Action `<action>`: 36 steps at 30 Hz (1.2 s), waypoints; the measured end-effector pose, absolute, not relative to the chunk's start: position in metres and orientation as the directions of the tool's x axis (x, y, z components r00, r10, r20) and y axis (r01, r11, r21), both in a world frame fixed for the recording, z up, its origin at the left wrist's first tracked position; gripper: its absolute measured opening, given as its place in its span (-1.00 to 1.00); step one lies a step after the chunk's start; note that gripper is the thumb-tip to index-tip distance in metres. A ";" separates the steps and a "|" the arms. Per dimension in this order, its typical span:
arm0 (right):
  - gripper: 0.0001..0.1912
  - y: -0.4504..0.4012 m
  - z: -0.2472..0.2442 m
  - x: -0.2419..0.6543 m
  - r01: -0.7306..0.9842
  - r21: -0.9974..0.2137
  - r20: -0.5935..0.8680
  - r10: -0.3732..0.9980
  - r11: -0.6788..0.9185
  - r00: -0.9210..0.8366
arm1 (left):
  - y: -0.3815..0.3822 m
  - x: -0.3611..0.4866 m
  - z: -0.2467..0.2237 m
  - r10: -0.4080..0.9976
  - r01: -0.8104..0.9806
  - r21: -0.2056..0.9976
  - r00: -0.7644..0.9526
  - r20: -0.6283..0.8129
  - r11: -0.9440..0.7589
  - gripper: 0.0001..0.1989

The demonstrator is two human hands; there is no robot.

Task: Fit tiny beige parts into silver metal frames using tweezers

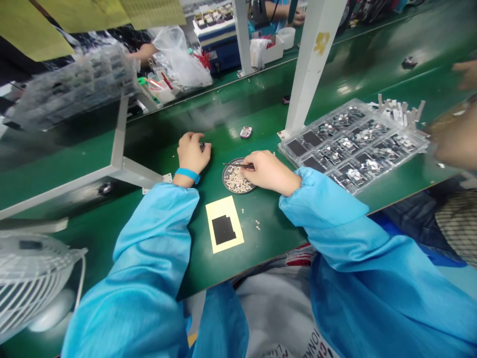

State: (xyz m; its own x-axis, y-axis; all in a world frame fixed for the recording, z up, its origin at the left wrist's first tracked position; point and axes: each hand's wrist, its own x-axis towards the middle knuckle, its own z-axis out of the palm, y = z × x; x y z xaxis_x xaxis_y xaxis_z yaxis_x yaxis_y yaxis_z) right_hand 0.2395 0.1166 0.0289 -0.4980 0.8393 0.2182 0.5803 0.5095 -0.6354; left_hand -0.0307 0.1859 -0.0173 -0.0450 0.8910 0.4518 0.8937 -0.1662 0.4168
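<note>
Pinching the dark tweezers (242,165) above the round dish (238,192) of tiny pieces, your right hand (267,170) sits low, probably so the slim tip can reach among them. Your left hand (192,153) curls over a small dark object (202,146) on the counter (208,273); whether it is clamped, I cannot tell. The white post (307,74), compartmented tray (387,167) and left bracket (137,172) limit sideways room.

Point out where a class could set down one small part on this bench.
Bare green tabletop shows between the left hand and the small pink-rimmed device, then from that device to the slanted white metal post. It is crowded where the right hand covers part of the shallow round dish of pale bits, and inside the clear plastic compartment tray.
</note>
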 end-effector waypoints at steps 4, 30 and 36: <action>-0.76 0.115 0.026 0.235 0.526 -0.639 0.282 0.808 0.561 -0.518 | 0.214 0.014 -0.020 0.902 0.859 0.387 0.174 0.394 -0.335 -0.57; -0.79 0.070 0.000 0.208 0.137 -0.875 0.245 0.668 0.465 -0.702 | -0.006 -0.014 0.013 0.990 0.034 0.990 0.019 -0.139 0.138 -0.57; -0.80 0.070 0.001 0.208 0.168 -0.882 0.208 0.682 0.441 -0.701 | -0.012 -0.014 -0.002 0.968 0.248 0.956 0.152 -0.200 0.158 -0.68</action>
State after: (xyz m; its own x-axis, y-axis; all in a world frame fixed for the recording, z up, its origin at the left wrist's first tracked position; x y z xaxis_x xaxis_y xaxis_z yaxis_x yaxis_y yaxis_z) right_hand 0.2078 0.0698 0.0006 -0.7012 0.6821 0.2076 0.1682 0.4412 -0.8815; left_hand -0.0138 -0.0120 -0.0016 0.1524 0.9679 -0.1997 0.2476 0.1582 0.9559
